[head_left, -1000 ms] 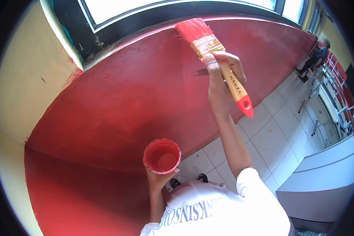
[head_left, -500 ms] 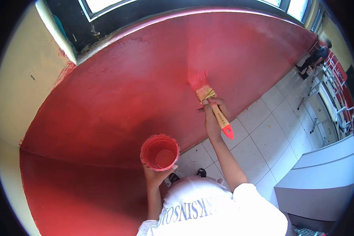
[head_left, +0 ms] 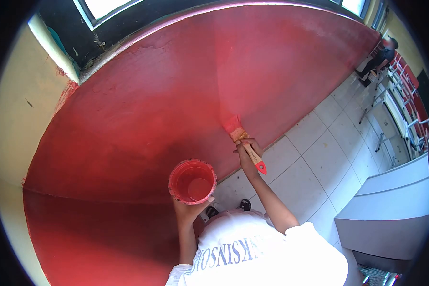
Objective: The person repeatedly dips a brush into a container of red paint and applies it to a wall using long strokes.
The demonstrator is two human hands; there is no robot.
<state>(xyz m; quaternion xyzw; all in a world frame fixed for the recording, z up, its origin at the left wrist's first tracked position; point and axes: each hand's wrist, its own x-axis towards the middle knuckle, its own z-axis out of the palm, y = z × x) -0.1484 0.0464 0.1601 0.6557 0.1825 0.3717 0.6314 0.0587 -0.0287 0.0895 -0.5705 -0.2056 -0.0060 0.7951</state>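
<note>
White square-tiled floor (head_left: 314,176) runs along the right; a grey-white low counter (head_left: 391,214) stands on it, near right

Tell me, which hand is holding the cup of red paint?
The left hand holds the paint cup from underneath. The right hand grips the paintbrush instead, its bristles low against the red wall.

The cup (head_left: 192,181) sits at lower centre, the brush (head_left: 243,140) to its upper right against the wall (head_left: 152,95), tiles (head_left: 319,162) further right.
</note>
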